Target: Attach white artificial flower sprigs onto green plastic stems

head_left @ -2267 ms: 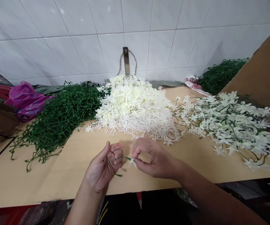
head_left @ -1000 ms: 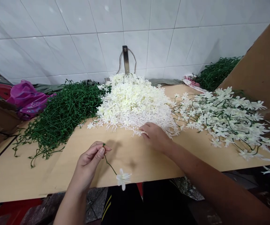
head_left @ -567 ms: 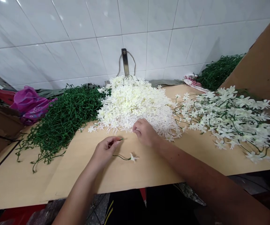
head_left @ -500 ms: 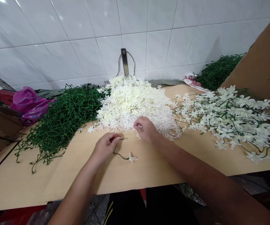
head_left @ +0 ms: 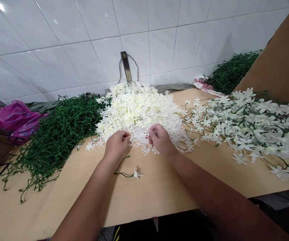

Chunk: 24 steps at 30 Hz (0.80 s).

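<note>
My left hand (head_left: 117, 144) is closed in a pinch at the front left edge of a heap of loose white artificial flower heads (head_left: 139, 103). What its fingertips hold, if anything, is hidden. My right hand (head_left: 161, 140) pinches a small white artificial flower (head_left: 149, 132) in front of the same heap, mostly covered by the fingers. On the cardboard below and between my hands lies a curved green stem (head_left: 121, 173) with one white flower head (head_left: 136, 173) on its right end; neither hand touches it.
Green plastic stems (head_left: 64, 127) are piled on the left, beside a purple plastic bag (head_left: 19, 118). Stemmed white flowers (head_left: 250, 124) spread across the right. More green stems (head_left: 232, 72) lie behind a cardboard flap (head_left: 280, 63). A metal bracket (head_left: 126, 67) stands against the tiled wall.
My left hand has let go of the green stem, which now lies on the cardboard, and moved up to the flower heap. My right hand stays by the heap, still pinched. The view has shifted slightly.
</note>
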Available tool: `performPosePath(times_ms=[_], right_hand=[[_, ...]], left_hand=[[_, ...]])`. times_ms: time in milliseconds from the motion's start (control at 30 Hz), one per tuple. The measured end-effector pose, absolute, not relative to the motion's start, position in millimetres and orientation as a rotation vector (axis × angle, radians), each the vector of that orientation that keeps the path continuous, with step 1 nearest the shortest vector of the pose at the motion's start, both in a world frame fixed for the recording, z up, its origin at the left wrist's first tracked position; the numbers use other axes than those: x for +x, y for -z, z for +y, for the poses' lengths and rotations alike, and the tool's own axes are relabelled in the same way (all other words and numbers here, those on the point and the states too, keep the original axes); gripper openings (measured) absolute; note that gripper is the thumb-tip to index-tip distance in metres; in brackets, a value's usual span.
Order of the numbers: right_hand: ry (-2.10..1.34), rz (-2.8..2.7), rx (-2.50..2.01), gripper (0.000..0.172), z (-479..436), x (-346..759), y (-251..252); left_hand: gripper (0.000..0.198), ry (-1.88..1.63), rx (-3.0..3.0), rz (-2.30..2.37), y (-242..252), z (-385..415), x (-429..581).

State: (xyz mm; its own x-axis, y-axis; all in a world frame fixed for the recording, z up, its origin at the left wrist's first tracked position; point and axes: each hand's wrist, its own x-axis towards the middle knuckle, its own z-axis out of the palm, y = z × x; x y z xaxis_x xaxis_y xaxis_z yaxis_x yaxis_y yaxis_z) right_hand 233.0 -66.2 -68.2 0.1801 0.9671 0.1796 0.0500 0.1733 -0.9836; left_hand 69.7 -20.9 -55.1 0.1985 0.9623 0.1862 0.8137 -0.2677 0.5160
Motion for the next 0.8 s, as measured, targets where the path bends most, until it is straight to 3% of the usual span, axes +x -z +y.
performPosePath(times_ms=[300, 800], right_hand=[[-1.190, -0.995, -1.092, 0.013, -66.3, 229.0, 59.2], [-1.072, -1.239, -1.131, 0.016, -62.4, 229.6, 71.7]], left_hand=[[0.014, -1.018, 1.790, 1.432, 62.0, -13.5, 64.1], [0.016, -1.102, 1.726, 1.479, 57.3, -17.4, 65.3]])
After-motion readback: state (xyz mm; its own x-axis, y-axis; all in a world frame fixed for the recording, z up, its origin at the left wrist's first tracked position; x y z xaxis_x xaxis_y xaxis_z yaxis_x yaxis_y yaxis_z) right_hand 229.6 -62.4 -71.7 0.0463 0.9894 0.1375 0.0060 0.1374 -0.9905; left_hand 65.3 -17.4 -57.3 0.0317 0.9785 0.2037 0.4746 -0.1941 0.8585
